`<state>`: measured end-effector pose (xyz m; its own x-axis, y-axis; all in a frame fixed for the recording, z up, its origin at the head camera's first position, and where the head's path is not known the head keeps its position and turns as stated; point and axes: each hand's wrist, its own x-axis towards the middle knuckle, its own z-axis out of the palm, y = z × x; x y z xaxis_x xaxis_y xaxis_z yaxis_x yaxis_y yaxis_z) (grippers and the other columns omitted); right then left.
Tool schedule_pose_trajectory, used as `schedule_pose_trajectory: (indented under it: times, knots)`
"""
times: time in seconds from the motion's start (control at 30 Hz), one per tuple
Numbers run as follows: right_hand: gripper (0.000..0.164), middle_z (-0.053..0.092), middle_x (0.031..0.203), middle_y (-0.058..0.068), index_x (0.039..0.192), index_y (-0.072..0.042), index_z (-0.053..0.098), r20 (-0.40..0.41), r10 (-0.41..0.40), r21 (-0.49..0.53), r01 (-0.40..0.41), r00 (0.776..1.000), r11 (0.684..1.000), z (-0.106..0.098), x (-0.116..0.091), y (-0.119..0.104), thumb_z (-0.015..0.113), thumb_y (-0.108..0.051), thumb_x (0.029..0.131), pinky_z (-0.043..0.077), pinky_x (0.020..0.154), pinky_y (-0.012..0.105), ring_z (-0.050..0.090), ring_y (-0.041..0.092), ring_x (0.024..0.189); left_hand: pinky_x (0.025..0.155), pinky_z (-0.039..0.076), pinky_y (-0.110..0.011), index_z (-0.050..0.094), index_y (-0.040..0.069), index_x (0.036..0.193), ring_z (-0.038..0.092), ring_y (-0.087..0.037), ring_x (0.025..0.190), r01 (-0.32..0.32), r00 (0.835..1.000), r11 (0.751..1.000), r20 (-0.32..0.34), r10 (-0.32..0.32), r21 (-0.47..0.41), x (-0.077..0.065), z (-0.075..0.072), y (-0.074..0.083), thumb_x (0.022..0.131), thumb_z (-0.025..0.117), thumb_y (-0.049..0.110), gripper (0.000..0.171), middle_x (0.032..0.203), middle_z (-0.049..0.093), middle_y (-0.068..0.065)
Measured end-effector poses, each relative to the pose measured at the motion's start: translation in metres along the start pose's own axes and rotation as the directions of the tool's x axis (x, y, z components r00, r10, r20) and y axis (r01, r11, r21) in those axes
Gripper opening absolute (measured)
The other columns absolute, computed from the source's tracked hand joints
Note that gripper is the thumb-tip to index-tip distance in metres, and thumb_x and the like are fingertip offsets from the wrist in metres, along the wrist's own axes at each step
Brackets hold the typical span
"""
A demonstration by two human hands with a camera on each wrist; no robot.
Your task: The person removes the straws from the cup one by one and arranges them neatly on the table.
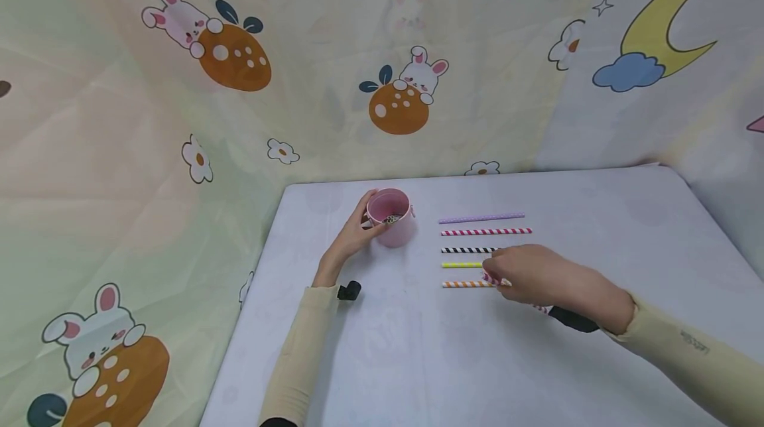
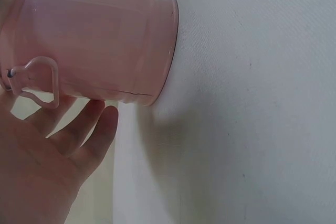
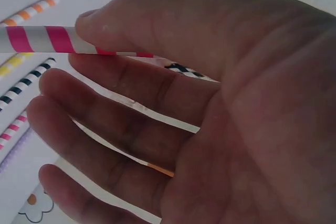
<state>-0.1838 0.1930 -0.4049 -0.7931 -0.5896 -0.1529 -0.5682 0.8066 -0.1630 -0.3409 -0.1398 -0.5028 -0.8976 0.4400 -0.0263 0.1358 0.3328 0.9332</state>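
Note:
My left hand (image 1: 357, 231) holds a small pink metal bucket (image 1: 401, 233) by its rim and side, thumb over the rim. A looped handle shows on the bucket (image 2: 89, 35) in the left wrist view; a patterned dark and light thing (image 1: 392, 219) lies inside it, too small to make out. Between thumb and index finger, my right hand (image 1: 534, 274) pinches a pink-and-white striped paper straw (image 3: 37, 39). Below that hand lie an orange-striped straw (image 1: 465, 284), a yellow straw (image 1: 461, 265) and a black-striped straw (image 1: 465, 250), their right ends hidden by the hand.
Farther back on the white table (image 1: 382, 361) lie a red-and-white striped straw (image 1: 486, 232) and a lilac dotted straw (image 1: 481, 218), roughly parallel to the others. A fabric backdrop (image 1: 322, 109) with printed rabbits rises behind the table and along its left side.

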Motion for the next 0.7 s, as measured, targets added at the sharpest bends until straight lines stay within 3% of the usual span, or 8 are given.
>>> schedule_pose_trajectory:
  times: [0.1, 0.27, 0.4, 0.7]
  knots:
    - [0.015, 0.057, 0.075, -0.01, 0.085, -0.019, 0.066, 0.024, 0.022, -0.024, -0.021, 0.999, 0.999, 0.007, 0.001, -0.002, 0.079, -0.012, 0.082, 0.044, 0.058, 0.025, 0.049, 0.005, 0.064, 0.114, 0.04, -0.053, 0.02, 0.018, 0.161, 0.041, -0.036, 0.143, -0.009, 1.0, 1.0, 0.007, 0.009, 0.001, -0.002, 0.0, 0.003, 0.092, 0.074, 0.018, 0.087, 0.16, 0.035, -0.01]
    - [0.015, 0.054, 0.071, -0.009, 0.083, -0.018, 0.065, 0.039, 0.069, -0.061, -0.067, 0.997, 0.996, 0.02, 0.004, -0.005, 0.079, -0.013, 0.082, 0.041, 0.057, 0.025, 0.046, 0.008, 0.063, 0.115, 0.039, -0.054, 0.018, 0.023, 0.161, 0.039, -0.037, 0.144, -0.019, 1.0, 1.0, -0.005, 0.019, 0.003, 0.007, 0.001, -0.016, 0.093, 0.073, 0.019, 0.088, 0.161, 0.033, -0.008]
    - [0.019, 0.052, 0.069, -0.008, 0.078, -0.018, 0.062, -0.009, 0.028, -0.097, -0.029, 1.0, 0.995, 0.035, 0.004, -0.005, 0.08, -0.011, 0.08, 0.04, 0.056, 0.027, 0.047, 0.01, 0.061, 0.114, 0.039, -0.055, 0.019, 0.029, 0.161, 0.04, -0.035, 0.143, -0.03, 0.999, 1.0, -0.025, 0.03, 0.002, 0.012, 0.002, -0.029, 0.092, 0.074, 0.021, 0.088, 0.16, 0.034, -0.005]
    - [0.018, 0.05, 0.067, -0.005, 0.081, -0.014, 0.062, -0.12, -0.037, -0.135, 0.02, 0.992, 0.991, 0.079, 0.019, -0.006, 0.079, -0.01, 0.081, 0.042, 0.056, 0.026, 0.046, 0.011, 0.059, 0.112, 0.042, -0.053, 0.025, 0.038, 0.157, 0.044, -0.03, 0.14, -0.042, 0.997, 0.999, -0.06, 0.043, 0.017, 0.011, 0.004, -0.031, 0.091, 0.076, 0.026, 0.084, 0.157, 0.039, 0.001]
